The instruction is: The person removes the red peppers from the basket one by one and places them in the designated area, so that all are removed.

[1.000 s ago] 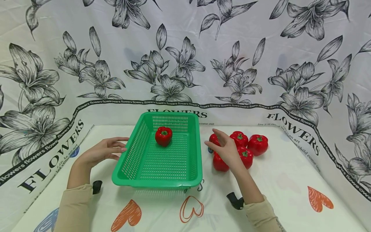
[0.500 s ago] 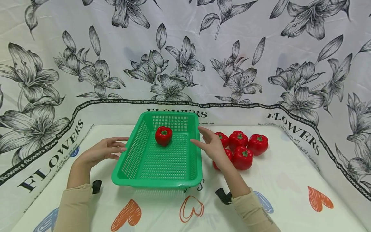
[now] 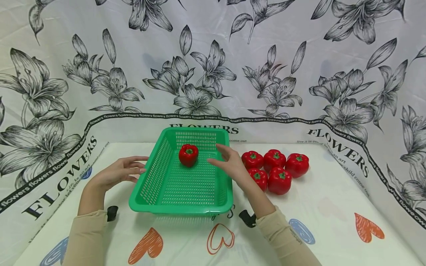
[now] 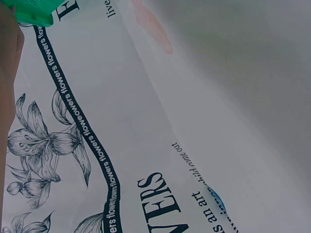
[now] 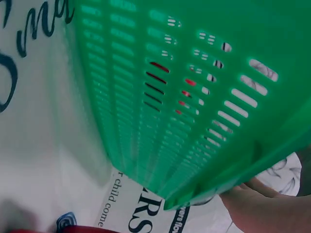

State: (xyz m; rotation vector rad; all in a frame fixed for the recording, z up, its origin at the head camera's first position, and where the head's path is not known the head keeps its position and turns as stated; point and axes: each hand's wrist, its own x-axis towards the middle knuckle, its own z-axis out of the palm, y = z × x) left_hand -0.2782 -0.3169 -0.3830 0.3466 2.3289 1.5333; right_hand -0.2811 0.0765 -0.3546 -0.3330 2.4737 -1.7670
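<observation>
A green plastic basket (image 3: 189,210) with slotted walls stands on the table, one red bell pepper (image 3: 188,155) upright inside it. My left hand (image 3: 114,173) is at the basket's left rim, fingers loosely bent and fingertips at its outer side; whether they touch cannot be told. Over the right rim reaches my right hand (image 3: 233,166), thumb and fingers spread, nothing between them. In the right wrist view that hand (image 5: 257,206) shows past the basket's wall (image 5: 160,97). The left wrist view has only part of the left hand (image 4: 9,53) and a basket corner (image 4: 36,12).
Several red bell peppers (image 3: 279,180) stand grouped on the table right of the basket. A white cloth with printed flowers and lettering covers the table (image 3: 332,221) and the wall behind (image 3: 266,29). Black camera mounts (image 3: 247,218) sit at both wrists.
My right hand has moved left from over the grouped peppers to above the basket's right rim, uncovering those peppers. The left hand, the basket and the pepper inside stay in place.
</observation>
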